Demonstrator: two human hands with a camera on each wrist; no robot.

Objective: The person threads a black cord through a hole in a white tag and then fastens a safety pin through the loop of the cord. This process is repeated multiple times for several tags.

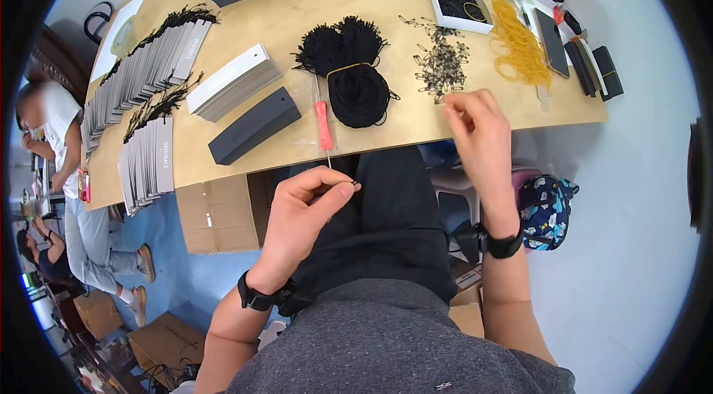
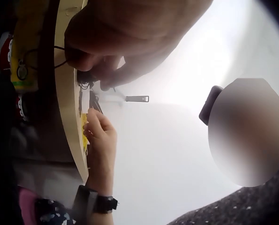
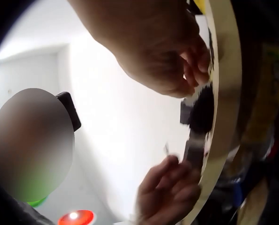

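Note:
My left hand (image 1: 301, 208) is in front of the table's near edge, thumb and forefinger pinching a small dark piece at their tips. In the left wrist view a thin black cord (image 2: 32, 50) loops out from those fingers; the rest is hidden. My right hand (image 1: 483, 138) reaches over the table with bent fingers, forefinger tip at the near edge of a pile of small black safety pins (image 1: 443, 67). Its thumb stands apart from the forefinger, nothing showing between them. Left of the pins lies a banded bundle of black cords (image 1: 360, 93), beside a red-handled tool (image 1: 323, 127) with a thin metal shaft.
Stacks of white tags (image 1: 232, 83) and dark tags (image 1: 254, 127) lie left of the cords, with rows of corded grey tags (image 1: 145, 67) beyond. Yellow rubber bands (image 1: 514, 41), a white box (image 1: 479, 21) of black pieces and a phone (image 1: 552, 41) lie at right. People are at far left.

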